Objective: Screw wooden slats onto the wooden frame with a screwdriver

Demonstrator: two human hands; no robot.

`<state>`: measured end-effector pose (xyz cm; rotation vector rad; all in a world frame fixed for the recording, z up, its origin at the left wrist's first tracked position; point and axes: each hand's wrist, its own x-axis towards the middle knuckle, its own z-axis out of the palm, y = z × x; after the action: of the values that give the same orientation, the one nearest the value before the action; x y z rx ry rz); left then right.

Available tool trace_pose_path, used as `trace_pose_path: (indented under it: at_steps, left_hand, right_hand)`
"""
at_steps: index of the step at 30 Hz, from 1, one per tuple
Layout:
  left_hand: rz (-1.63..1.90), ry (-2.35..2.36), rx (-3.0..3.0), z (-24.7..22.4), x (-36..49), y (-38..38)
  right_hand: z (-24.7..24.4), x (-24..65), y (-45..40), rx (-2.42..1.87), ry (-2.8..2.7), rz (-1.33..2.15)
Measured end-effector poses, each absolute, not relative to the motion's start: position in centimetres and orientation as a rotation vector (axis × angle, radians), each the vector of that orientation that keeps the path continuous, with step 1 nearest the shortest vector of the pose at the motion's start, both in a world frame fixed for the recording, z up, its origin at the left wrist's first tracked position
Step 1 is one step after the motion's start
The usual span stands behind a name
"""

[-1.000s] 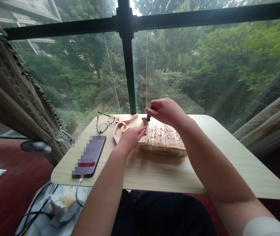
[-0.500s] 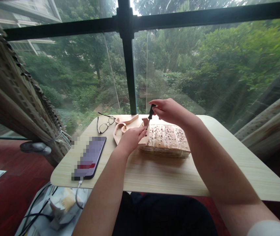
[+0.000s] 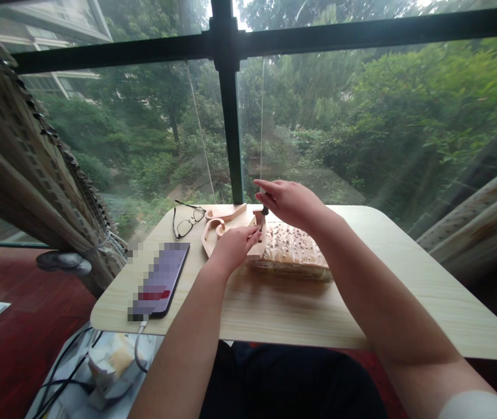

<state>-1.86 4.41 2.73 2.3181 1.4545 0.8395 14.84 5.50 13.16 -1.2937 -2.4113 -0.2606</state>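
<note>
This looks like a home: a curtain (image 3: 13, 125) hangs at ten o'clock, a large window (image 3: 252, 110) fills twelve, and red floor (image 3: 43, 297) shows at eight.

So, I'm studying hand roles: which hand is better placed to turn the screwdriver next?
Probably the right hand: it is at the handle of the screwdriver. The left hand sits lower, at the wooden piece, seemingly better for steadying.

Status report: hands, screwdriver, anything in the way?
Right hand gripping screwdriver over wooden piece. Left hand on that piece. Glasses, phone off left, not blocking.
</note>
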Motion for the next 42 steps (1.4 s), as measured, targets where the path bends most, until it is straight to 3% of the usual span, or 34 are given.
trace_pose_path:
  at_steps: [4, 12, 24, 32, 42]
  left_hand:
    - [0.838, 1.448, 2.319, 2.6, -1.8, 4.5]
    - [0.836, 1.472, 2.318, 2.7, -1.8, 4.2]
    - [0.816, 1.520, 2.306, 2.6, -1.8, 4.4]
    - [0.811, 1.539, 2.317, 3.0, -1.7, 4.0]
    - [0.823, 1.545, 2.312, 3.0, -1.7, 4.0]
  right_hand:
    - [13.8, 15.5, 5.5, -1.260, -2.517, -0.145]
    - [13.5, 14.1, 4.5, -1.563, -2.318, -0.556]
    - [13.9, 13.9, 4.1, -1.305, -2.395, -0.430]
    - [13.5, 14.7, 5.3, -1.498, -2.282, -0.543]
    - [13.6, 15.1, 5.6, -1.246, -2.423, -0.299]
